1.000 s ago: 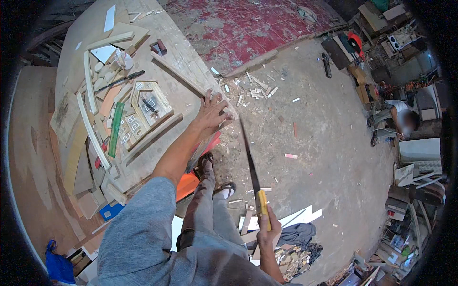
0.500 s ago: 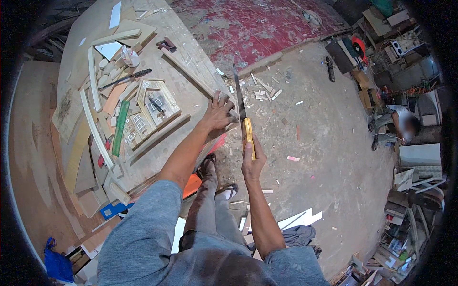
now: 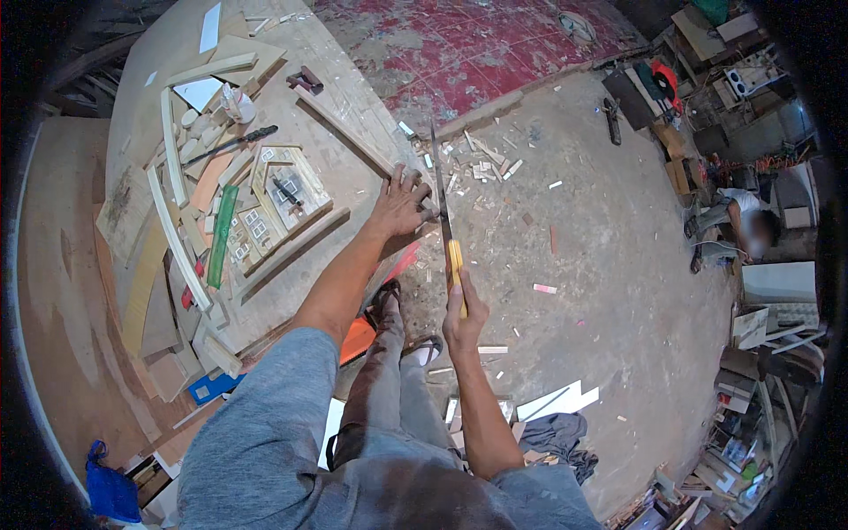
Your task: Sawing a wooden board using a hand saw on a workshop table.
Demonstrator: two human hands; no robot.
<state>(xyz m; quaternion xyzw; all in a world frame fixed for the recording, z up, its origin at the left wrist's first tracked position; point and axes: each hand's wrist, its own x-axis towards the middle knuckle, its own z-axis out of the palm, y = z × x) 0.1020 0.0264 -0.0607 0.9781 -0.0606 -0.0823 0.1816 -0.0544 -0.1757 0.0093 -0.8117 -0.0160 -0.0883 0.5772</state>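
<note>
My left hand (image 3: 397, 205) grips the end of a long wooden batten (image 3: 340, 128) at the corner of the wooden worktable (image 3: 353, 79), its fingers bent over the wood. My right hand (image 3: 465, 314) is closed round the yellow handle of a handsaw (image 3: 457, 265). The narrow dark blade stands just beside my left fingers, at the table edge. Left of my left hand lie a small wooden house model (image 3: 291, 194), a green strip (image 3: 223, 237), curved pale battens (image 3: 172, 132) and assorted offcuts.
A raised red-tiled floor (image 3: 477, 44) lies beyond the table. Wood scraps litter the concrete floor (image 3: 618, 309). At the right a co-worker (image 3: 738, 225) crouches among boards and clutter. An orange object (image 3: 355, 340) sits below the table near my feet, and a blue bag (image 3: 110, 481) at lower left.
The saw rose from low beside my body to the table corner, then drew slightly back toward me over the last half second. My left hand stays on the batten.
</note>
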